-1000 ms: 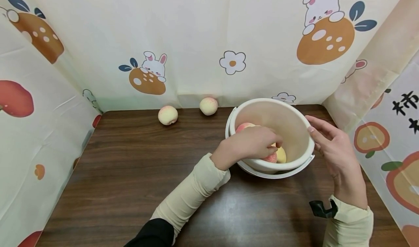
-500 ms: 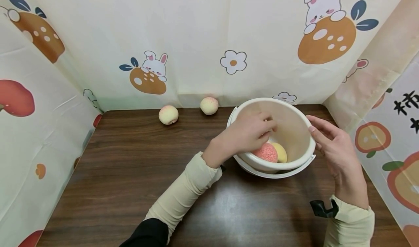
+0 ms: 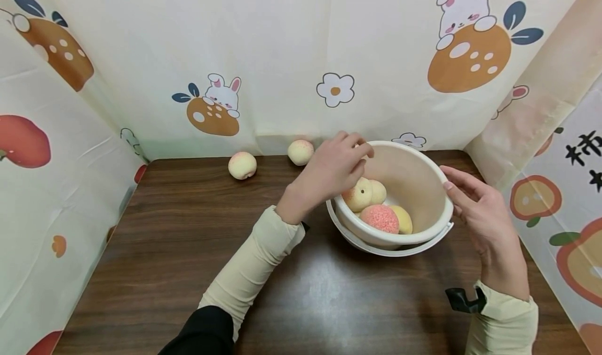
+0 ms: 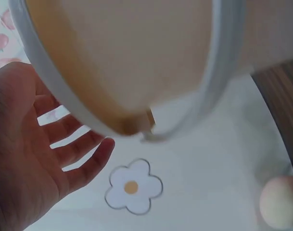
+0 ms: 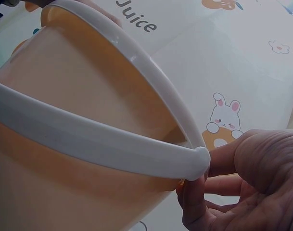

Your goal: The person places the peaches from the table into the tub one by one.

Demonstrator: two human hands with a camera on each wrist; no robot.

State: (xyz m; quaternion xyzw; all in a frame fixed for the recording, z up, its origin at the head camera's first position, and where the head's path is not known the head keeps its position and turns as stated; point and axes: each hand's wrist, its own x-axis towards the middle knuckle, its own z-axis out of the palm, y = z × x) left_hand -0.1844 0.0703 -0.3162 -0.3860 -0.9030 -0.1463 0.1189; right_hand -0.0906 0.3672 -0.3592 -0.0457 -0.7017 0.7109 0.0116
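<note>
1. I have the cream bucket [image 3: 414,187] standing on the dark wood counter [image 3: 178,250], toward the right and the back; its white handle [image 5: 93,137] hangs down around the outside, below the rim.
2. The right hand [image 3: 486,221] is grasping the bucket at the right side of its rim; the right wrist view shows me its fingers at the end of the handle.
3. The left hand [image 3: 329,169] is over the left part of the rim. I read its grip as released: the fingers are loosely bent, with gaps between them in the left wrist view. I cannot tell whether it touches the rim.
4. In the bucket I can make out four round fruits: a spotted peach [image 3: 357,195] with one dark dot, a pale fruit [image 3: 379,192] right beside it, a rough pink fruit [image 3: 380,218], and a yellow fruit [image 3: 403,220] partly hidden by the pink one.
5. Two more lie on the counter near its back edge: the inner peach [image 3: 299,152] just beside the left hand, and the outer peach [image 3: 242,165] farther left, apart from it.
6. Behind everything I see a cream cloth [image 3: 282,41] printed with rabbits and flowers.
</note>
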